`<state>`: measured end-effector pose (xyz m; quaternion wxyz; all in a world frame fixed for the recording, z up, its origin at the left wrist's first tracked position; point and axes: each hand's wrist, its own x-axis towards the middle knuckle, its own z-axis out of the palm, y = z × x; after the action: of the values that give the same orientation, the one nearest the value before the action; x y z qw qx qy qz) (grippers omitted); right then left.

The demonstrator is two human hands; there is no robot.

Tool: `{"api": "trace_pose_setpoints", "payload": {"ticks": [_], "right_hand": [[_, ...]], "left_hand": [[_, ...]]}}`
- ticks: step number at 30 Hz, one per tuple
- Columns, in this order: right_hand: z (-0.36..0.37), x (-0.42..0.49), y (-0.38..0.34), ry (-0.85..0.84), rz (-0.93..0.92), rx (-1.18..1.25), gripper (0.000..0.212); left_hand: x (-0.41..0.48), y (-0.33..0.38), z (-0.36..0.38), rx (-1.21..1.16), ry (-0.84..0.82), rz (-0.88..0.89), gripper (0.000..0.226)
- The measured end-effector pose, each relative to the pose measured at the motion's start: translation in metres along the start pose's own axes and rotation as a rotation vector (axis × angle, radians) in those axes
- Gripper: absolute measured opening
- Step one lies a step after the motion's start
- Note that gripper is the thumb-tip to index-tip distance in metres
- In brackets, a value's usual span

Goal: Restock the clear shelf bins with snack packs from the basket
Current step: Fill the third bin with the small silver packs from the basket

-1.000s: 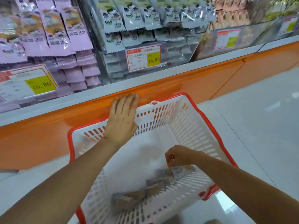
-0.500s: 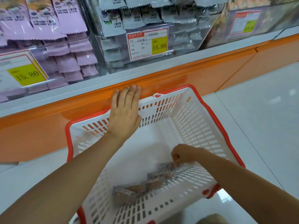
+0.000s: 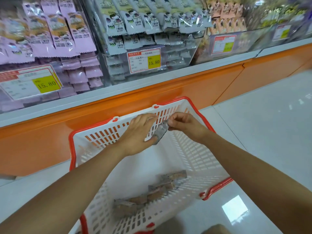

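Snack pack (image 3: 161, 132) hung tilted over the far half of the basket (image 3: 71, 137), close to its far wall. Right hand (image 3: 184, 127) pinched the upper end. Left hand (image 3: 136, 135) had fingers straight, with the thumb touching the lower end. Other packs (image 3: 170, 179) lay on the basket floor, near right. The far rim sat just beside the orange ledge (image 3: 185, 86), with the stocked clear bins (image 3: 168, 53) above it. Bare floor (image 3: 270, 132) lay to the right.
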<state>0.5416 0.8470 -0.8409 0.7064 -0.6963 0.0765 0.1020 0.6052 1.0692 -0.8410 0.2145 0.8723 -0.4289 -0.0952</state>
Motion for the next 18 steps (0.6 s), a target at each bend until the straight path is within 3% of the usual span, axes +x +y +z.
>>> {"api": "trace_pose_setpoints", "payload": {"ticks": [3,6,10,13,18], "right_hand": [[0.001,-0.003,-0.024,0.008,-0.089,0.135,0.010],[0.000,-0.010,-0.043,0.002,-0.137,0.164,0.008],[0.001,-0.022,-0.070,-0.003,-0.130,0.063,0.023],[0.000,-0.034,-0.090,-0.024,-0.123,-0.197,0.038],[0.001,-0.050,-0.126,-0.058,-0.197,-0.583,0.032]], "left_hand": [[0.001,0.011,-0.002,-0.306,-0.115,-0.058,0.068],[0.002,0.017,-0.015,-0.514,-0.084,-0.139,0.058],[0.001,0.021,-0.038,-0.386,-0.008,-0.064,0.038],[0.001,0.026,-0.057,-0.309,0.023,0.004,0.033],[-0.001,0.034,-0.089,-0.260,0.182,0.056,0.032]]}}
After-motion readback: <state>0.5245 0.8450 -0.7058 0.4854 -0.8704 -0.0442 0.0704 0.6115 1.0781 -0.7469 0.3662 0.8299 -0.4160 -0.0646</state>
